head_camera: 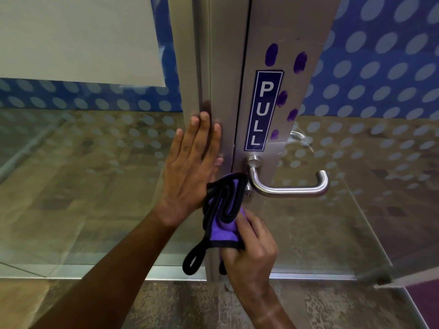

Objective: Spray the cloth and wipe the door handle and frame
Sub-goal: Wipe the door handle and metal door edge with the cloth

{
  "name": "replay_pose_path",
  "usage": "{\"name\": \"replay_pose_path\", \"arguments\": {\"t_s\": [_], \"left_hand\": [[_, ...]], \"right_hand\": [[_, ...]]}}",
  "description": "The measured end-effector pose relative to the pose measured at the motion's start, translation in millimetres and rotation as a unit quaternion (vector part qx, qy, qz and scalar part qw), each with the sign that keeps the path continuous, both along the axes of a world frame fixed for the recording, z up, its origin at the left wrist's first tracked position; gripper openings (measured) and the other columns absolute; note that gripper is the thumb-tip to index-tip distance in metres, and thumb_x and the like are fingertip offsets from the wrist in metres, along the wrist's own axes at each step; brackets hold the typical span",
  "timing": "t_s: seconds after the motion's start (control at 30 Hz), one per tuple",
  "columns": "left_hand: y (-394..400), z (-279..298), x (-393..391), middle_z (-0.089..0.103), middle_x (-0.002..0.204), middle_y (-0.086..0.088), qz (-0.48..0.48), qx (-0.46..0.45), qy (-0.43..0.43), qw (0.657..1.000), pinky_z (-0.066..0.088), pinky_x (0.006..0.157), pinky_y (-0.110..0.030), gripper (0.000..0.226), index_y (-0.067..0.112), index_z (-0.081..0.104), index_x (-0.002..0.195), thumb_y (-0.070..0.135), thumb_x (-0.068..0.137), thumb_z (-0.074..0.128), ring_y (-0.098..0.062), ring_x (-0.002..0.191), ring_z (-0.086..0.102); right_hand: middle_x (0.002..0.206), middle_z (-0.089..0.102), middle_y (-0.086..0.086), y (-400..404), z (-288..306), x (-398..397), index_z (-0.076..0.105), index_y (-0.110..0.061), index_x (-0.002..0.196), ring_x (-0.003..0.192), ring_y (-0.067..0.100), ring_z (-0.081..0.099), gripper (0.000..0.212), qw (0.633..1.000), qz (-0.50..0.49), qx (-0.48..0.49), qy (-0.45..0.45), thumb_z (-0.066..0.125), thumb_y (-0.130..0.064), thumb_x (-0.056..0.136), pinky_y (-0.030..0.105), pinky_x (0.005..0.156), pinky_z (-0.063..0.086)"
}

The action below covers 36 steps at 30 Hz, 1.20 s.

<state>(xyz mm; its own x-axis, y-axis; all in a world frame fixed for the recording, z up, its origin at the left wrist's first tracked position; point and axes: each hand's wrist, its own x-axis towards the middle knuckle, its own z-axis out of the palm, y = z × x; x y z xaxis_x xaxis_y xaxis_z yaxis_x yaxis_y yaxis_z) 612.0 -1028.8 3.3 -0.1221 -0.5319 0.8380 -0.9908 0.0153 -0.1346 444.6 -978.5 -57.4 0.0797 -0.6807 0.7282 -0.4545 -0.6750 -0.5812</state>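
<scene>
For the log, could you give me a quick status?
Left hand flat on frame. Right hand grips cloth beside door handle. Nothing in the way.

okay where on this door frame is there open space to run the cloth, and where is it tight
Free: the frame strip above the left hand, left of the PULL sign, and the handle's horizontal bar. Crowded: the handle base, where the right hand holds the purple cloth beside the left hand.

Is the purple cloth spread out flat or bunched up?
Bunched up: the purple cloth is crumpled in folds in the right hand, its black edging looping below.
</scene>
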Motion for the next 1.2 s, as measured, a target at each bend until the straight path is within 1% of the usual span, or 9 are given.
{"name": "replay_pose_path", "arguments": {"t_s": [0.13,0.3,0.4,0.5,0.57,0.7,0.9,1.0,1.2], "left_hand": [[1,2,1,-0.029,0.162,-0.002,-0.002,-0.003,-0.01,1.0,-0.008,0.125,-0.038,0.065,0.014,-0.011,0.157,0.037,0.108,0.024,-0.017,0.152,-0.019],[0,2,-4,-0.027,0.163,-0.002,-0.009,-0.007,-0.003,1.0,-0.008,0.125,-0.038,0.066,0.014,-0.01,0.157,0.051,0.107,0.012,-0.018,0.152,-0.018],[1,1,-2,-0.028,0.163,-0.004,0.0,0.004,-0.01,1.0,-0.008,0.125,-0.04,0.073,0.011,-0.01,0.157,0.051,0.105,0.023,-0.02,0.152,-0.019],[2,1,1,-0.029,0.162,-0.005,0.001,0.016,-0.009,1.0,-0.009,0.125,-0.04,0.093,0.011,-0.011,0.156,0.046,0.098,0.053,-0.02,0.152,-0.02],[3,3,2,-0.03,0.162,-0.004,-0.002,0.022,-0.011,1.0,-0.009,0.125,-0.039,0.098,0.01,-0.011,0.156,0.041,0.094,0.059,-0.02,0.152,-0.02],[4,5,-2,-0.029,0.162,-0.001,-0.01,0.011,0.004,1.0,-0.007,0.125,-0.039,0.068,0.007,0.0,0.155,0.033,0.103,0.036,-0.018,0.152,-0.019],[2,5,0,-0.031,0.162,-0.001,-0.025,0.017,-0.007,1.0,-0.011,0.125,-0.037,0.078,0.013,-0.015,0.155,0.06,0.102,0.016,-0.017,0.152,-0.022],[1,4,-1,-0.03,0.162,-0.001,-0.031,0.012,0.002,0.999,-0.01,0.125,-0.037,0.072,0.013,-0.013,0.156,0.053,0.105,0.017,-0.017,0.152,-0.021],[2,5,-1,-0.033,0.161,-0.002,-0.016,0.016,-0.001,1.0,-0.011,0.125,-0.038,0.079,0.012,-0.016,0.155,0.026,0.1,0.039,-0.017,0.151,-0.024]], "right_hand": [[0.107,0.067,0.006,-5,22,4,0.069,-0.016,0.111,0.086,0.019,0.065,0.035,0.999,-0.027,-0.011,-0.035,0.069,-0.015,0.076,0.026,0.068,0.052],[0.083,0.069,0.003,-17,46,18,0.076,-0.011,0.099,0.069,0.023,0.061,0.021,0.995,-0.087,-0.005,-0.046,0.072,-0.022,0.082,0.029,0.06,0.047],[0.077,0.068,0.002,-19,47,24,0.077,-0.012,0.092,0.065,0.023,0.054,0.027,0.991,-0.12,0.023,-0.051,0.066,-0.035,0.084,0.028,0.059,0.041],[0.074,0.065,0.002,-19,43,32,0.076,-0.013,0.087,0.062,0.025,0.055,0.022,0.988,-0.138,0.055,-0.041,0.067,-0.033,0.082,0.029,0.055,0.041],[0.072,0.064,0.001,-20,40,34,0.075,-0.014,0.084,0.061,0.025,0.057,0.02,0.986,-0.145,0.069,-0.039,0.067,-0.032,0.082,0.028,0.053,0.04],[0.065,0.064,0.003,-18,40,32,0.072,-0.013,0.073,0.054,0.028,0.058,0.026,0.981,-0.161,0.093,-0.062,0.06,-0.035,0.082,0.029,0.047,0.04],[0.058,0.055,0.002,-22,65,39,0.064,-0.013,0.064,0.054,0.018,0.042,0.019,0.978,-0.163,0.05,-0.119,0.06,-0.024,0.081,0.023,0.052,0.028],[0.059,0.057,0.004,-21,60,40,0.064,-0.012,0.064,0.054,0.022,0.045,0.024,0.982,-0.16,0.046,-0.087,0.06,-0.027,0.082,0.028,0.05,0.031],[0.055,0.061,0.008,-14,28,37,0.068,-0.008,0.063,0.043,0.032,0.055,0.026,0.973,-0.188,0.131,-0.041,0.056,-0.025,0.077,0.019,0.051,0.027]]}}
